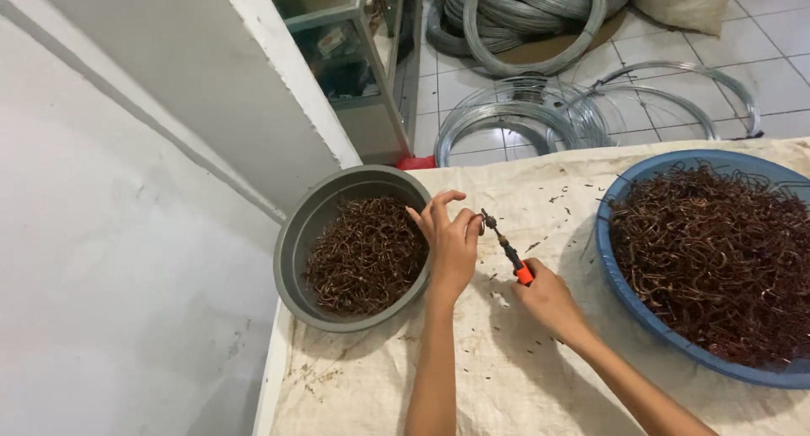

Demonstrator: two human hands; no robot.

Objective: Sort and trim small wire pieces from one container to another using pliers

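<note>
At frame centre our left hand (451,246) pinches a small brown wire piece (483,225), while our right hand (547,297) grips slim orange-handled pliers (506,249) biting it. Fingertips sit just beside the tip, so we judge a slip could nick them, or flick the piece past the grey round basin (291,259) onto the cloth-covered desk (506,377).

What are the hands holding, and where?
The right hand grips pliers by the orange handles. The left hand pinches something small at the tip.

light: even, bright daylight | shadows: soft | focus: sharp | edges: slight wide-angle bend
</note>
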